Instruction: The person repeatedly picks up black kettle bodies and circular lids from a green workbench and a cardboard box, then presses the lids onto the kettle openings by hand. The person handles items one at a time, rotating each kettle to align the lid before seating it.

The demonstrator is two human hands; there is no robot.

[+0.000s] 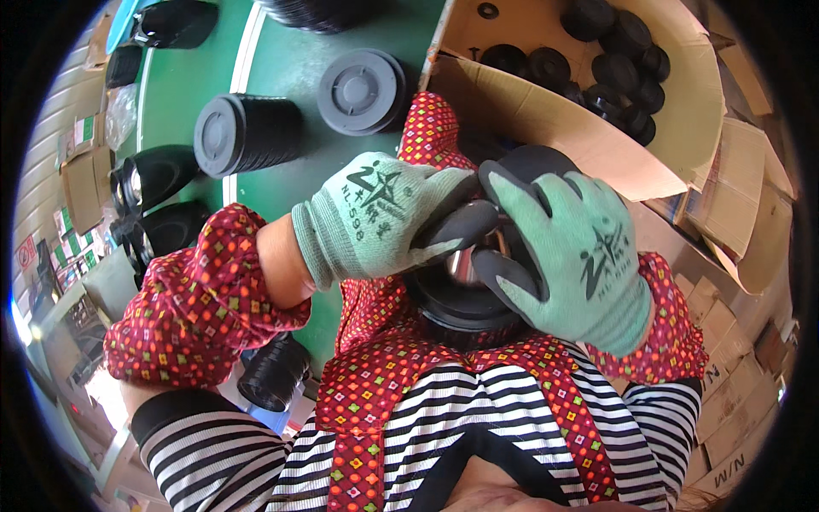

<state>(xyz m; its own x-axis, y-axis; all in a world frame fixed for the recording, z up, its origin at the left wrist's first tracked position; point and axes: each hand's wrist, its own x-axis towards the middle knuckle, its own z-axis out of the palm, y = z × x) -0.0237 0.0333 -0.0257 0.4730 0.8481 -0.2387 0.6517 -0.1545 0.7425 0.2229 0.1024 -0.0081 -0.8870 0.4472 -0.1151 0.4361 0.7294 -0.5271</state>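
Both my hands wear light green gloves with dark grey fingers and meet over a black round housing held in front of my body. A shiny metal piece shows at its centre, between my fingers. My left hand is closed, thumb and bent fingers pressed together above the metal piece; whatever they pinch is hidden. My right hand curls round the housing's right side, thumb and forefinger pointing inward at the middle. Behind the fingers rises a dark rounded part, partly covered, so I cannot tell whether it joins the housing.
On the green table stand a stack of black ribbed discs and a grey-black round cap. Glossy black shades lie at the left. An open cardboard box at the upper right holds several black round parts.
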